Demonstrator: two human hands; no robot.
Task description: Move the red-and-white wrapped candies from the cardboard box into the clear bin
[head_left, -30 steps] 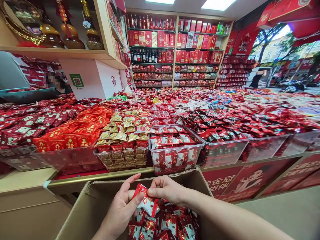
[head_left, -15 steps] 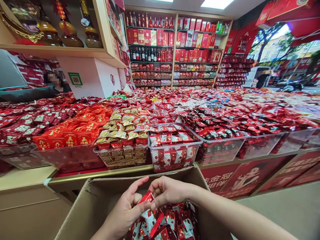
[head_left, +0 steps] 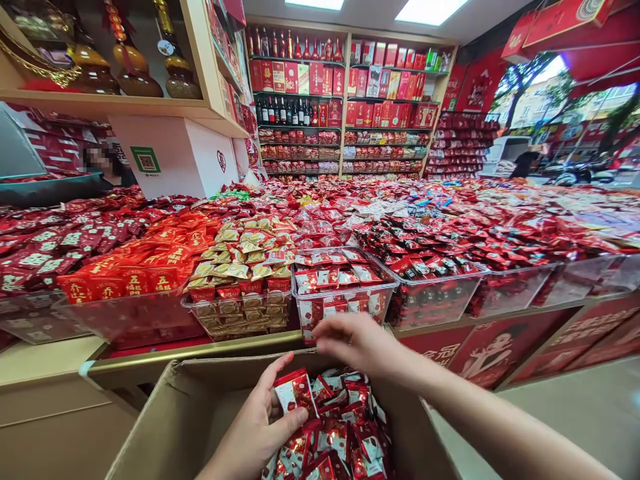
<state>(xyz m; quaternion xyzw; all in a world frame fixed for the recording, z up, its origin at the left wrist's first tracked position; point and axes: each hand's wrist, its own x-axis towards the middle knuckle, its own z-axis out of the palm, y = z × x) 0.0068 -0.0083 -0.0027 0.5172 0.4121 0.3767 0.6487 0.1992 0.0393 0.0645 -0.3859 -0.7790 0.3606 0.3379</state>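
Note:
My left hand [head_left: 260, 413] is closed on a red-and-white snack packet [head_left: 295, 392], thumb across its lower end, inside an open cardboard box [head_left: 200, 393]. Below it, a heap of matching loose packets [head_left: 345, 433] lies in the box. Over the box's far edge is my right hand [head_left: 357, 343], fingers loosely curved and apart, with nothing visible in them. Just beyond that hand stands a clear plastic bin [head_left: 345, 293] of similar red-and-white packets, stacked in rows; my right hand overlaps its lower front in view, and I cannot tell whether they touch.
Bins of gold durian packets [head_left: 245, 267], orange-red packets [head_left: 140, 267] and dark red packets [head_left: 430, 267] flank the middle bin. A white box with a QR code [head_left: 145, 160] stands behind. Shelves of bottles and gift boxes [head_left: 300, 77] line the back; a person is at far left.
My right hand has let go of the packet at my left hand and moved up and right, toward the clear bin. The packet stays in my left hand. The view has shifted slightly.

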